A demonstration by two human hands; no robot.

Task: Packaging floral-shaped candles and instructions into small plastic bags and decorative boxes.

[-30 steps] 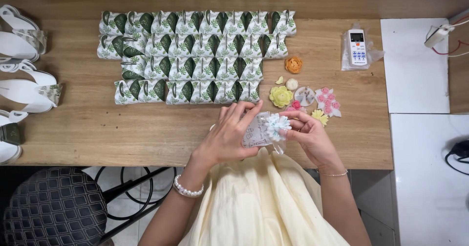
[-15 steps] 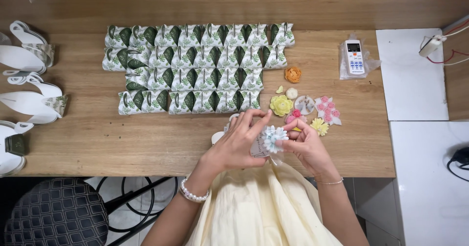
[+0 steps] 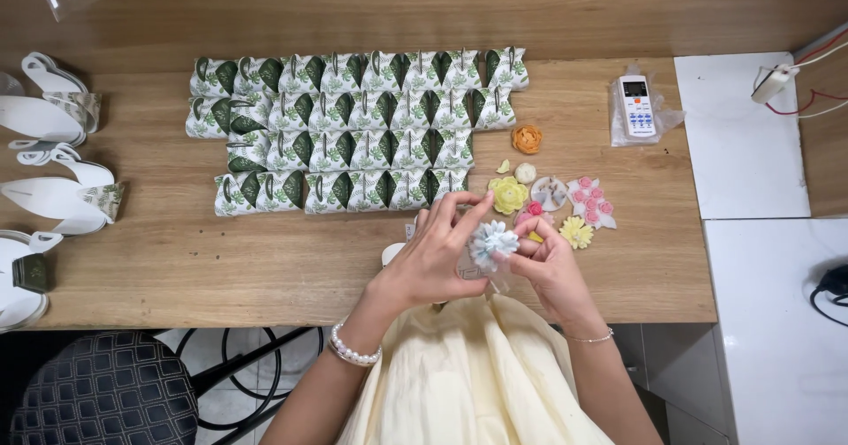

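Wooden table (image 3: 177,268): both hands have raised the pale-blue flower (image 3: 493,240).

The counter (image 3: 221,268) is showing matt, grained wood; the leaf-printed boxes (image 3: 353,131) are looking like smooth paper; the remote's wrap (image 3: 638,109) is gleaming as glossy clear plastic.

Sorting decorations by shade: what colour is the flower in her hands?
Pale blue flower, clearest in the head view.

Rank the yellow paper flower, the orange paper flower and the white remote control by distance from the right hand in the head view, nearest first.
1. The yellow paper flower, just above the right hand, beside the decoration cluster.
2. The orange paper flower, farther up the table, alone.
3. The white remote control, in clear plastic near the table's upper right edge.
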